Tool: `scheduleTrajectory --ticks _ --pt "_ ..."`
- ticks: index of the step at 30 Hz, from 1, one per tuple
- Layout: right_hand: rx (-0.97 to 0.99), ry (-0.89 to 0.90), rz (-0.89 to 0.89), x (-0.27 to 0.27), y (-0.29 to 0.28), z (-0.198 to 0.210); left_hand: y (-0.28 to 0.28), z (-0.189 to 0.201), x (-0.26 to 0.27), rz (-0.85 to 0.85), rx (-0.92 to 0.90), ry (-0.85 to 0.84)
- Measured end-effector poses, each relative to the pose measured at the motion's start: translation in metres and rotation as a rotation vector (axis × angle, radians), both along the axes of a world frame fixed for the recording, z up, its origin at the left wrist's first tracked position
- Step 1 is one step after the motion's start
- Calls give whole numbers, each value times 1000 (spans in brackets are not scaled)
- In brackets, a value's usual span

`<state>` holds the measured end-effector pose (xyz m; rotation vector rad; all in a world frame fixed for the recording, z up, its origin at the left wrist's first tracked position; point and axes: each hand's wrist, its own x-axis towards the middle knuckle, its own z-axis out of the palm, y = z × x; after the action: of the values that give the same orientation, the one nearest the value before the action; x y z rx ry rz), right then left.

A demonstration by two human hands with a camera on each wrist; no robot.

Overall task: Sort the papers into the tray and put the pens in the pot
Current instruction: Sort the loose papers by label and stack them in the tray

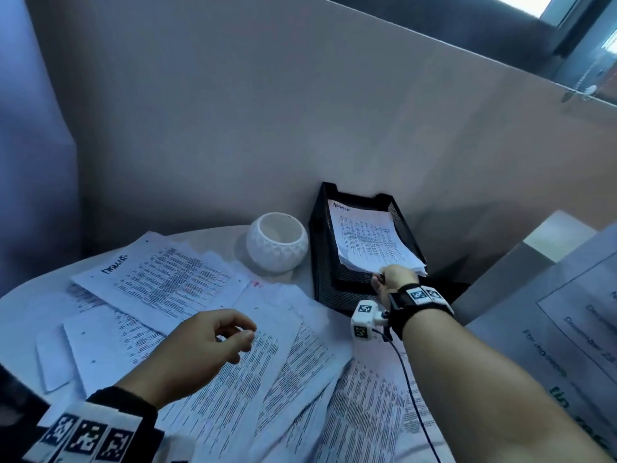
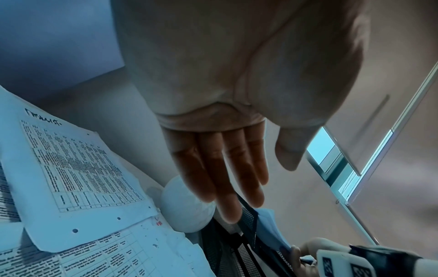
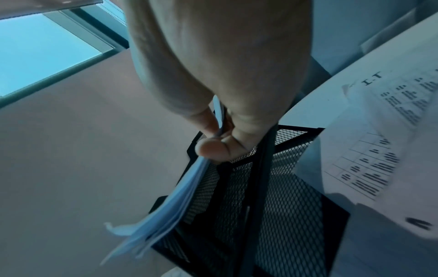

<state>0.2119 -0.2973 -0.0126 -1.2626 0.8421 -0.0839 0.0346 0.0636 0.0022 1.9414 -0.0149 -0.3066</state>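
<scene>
A black mesh tray [image 1: 321, 252] stands against the wall at the back right of the table. My right hand [image 1: 389, 279] pinches the near edge of a stack of papers [image 1: 365, 238] headed "ADMIN", held over the tray's top tier; thumb and fingers clamp the same stack of papers [image 3: 180, 196] in the right wrist view. A white round pot [image 1: 277, 242] stands left of the tray and looks empty. My left hand [image 1: 213, 339] hovers over loose printed sheets [image 1: 207, 329] with its fingers relaxed and nothing in them. I see no pens.
Printed sheets cover most of the round table [image 1: 207, 233], overlapping toward the near edge. A cable [image 1: 414, 399] from the right wrist camera trails over them. A beige partition wall [image 1: 300, 128] backs the table. More printed papers [image 1: 574, 312] lie at the right.
</scene>
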Motion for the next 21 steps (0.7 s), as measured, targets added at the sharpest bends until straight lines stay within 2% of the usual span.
scheduleTrajectory --ticks 2,3,4,5,6,9,11,13,18,21 --pt "54 19 -34 15 1 4 3 -2 1 -1 19 2" --pt "51 85 -69 18 3 3 4 -2 2 -3 26 3" --pt "-112 185 18 21 5 3 6 -2 2 -9 36 1" --pt "-376 223 118 25 6 1 6 -2 2 -13 47 -3" --pt "-424 222 128 29 5 0 7 -2 3 -14 55 -5" --pt "63 33 4 34 2 2 7 -1 3 -12 64 -5" --pt "99 -46 -39 20 6 0 7 -1 3 -12 69 -4" --pt "64 -38 -101 8 12 1 7 -1 4 -8 68 -8" --pt "-152 -84 -79 -50 22 -18 4 0 1 -10 52 -1" --pt "-374 34 13 -103 30 -48 2 0 -2 -20 51 -9"
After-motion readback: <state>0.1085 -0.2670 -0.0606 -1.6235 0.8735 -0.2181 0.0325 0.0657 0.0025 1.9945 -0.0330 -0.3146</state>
